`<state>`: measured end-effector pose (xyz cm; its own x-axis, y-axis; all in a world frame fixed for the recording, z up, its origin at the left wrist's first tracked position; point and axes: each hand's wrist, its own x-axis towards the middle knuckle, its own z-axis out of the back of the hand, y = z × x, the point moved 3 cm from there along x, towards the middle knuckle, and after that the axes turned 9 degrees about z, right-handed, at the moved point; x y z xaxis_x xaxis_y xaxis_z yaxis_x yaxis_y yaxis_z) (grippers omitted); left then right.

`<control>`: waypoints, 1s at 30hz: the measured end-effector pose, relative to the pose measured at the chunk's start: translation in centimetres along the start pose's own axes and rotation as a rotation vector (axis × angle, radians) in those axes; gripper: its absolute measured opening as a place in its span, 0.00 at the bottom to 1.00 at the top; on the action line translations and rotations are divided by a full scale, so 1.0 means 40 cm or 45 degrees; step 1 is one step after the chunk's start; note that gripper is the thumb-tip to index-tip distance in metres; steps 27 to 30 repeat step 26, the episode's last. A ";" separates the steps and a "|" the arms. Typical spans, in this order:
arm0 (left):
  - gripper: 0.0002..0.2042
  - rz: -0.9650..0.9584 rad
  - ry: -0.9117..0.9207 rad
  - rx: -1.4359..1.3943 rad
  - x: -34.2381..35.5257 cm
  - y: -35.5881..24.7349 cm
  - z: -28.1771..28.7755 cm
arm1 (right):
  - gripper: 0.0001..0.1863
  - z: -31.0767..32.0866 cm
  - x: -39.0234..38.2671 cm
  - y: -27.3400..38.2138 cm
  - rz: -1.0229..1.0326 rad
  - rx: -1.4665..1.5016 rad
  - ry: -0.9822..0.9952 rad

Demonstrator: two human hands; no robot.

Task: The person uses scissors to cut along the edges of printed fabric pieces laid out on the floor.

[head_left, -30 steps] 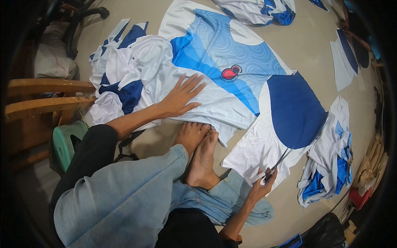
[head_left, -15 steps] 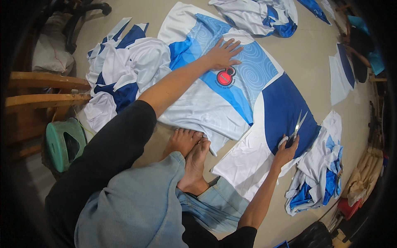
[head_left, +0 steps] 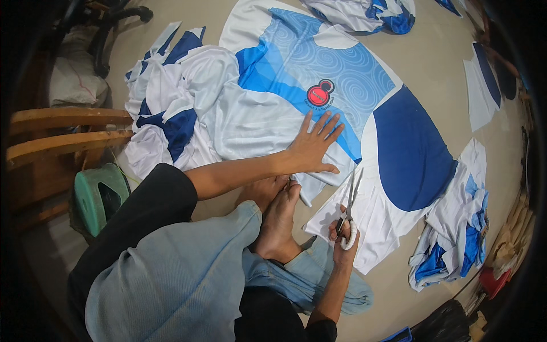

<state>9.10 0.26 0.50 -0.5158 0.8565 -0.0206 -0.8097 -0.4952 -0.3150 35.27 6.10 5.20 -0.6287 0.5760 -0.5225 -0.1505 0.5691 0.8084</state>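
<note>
A printed piece of fabric, light blue with swirls, brighter blue bands, white parts and a red round emblem, lies spread on the floor in front of me. My left hand rests flat on its lower part with the fingers spread. In my right hand is a pair of scissors, held by the handles, one of them wrapped in white. Their blades point away from me and stand slightly apart, over the white edge of a navy and white fabric piece. That piece lies right beside the printed one.
Crumpled white and navy fabric is heaped at the left, near a wooden chair and a green stool. More fabric heaps lie at the right and far side. My bare feet are close to the printed fabric's near edge.
My left hand has slid from the upper part of the printed fabric down toward me. My right hand has drawn the scissors nearer and leftward, off the navy area.
</note>
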 end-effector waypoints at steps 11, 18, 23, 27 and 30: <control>0.62 0.080 -0.034 -0.027 -0.009 0.012 -0.009 | 0.27 0.072 0.100 0.088 -0.045 -0.259 0.194; 0.63 0.066 -0.063 -0.034 -0.012 0.013 -0.011 | 0.27 0.113 0.147 0.107 -0.030 -0.283 0.247; 0.63 0.067 -0.078 -0.023 -0.013 0.017 -0.009 | 0.27 0.110 0.209 0.143 -0.066 -0.431 0.314; 0.62 0.077 -0.063 -0.029 -0.013 0.016 -0.005 | 0.30 0.109 0.224 0.150 -0.125 -0.459 0.339; 0.62 0.077 -0.063 -0.029 -0.013 0.016 -0.005 | 0.30 0.109 0.224 0.150 -0.125 -0.459 0.339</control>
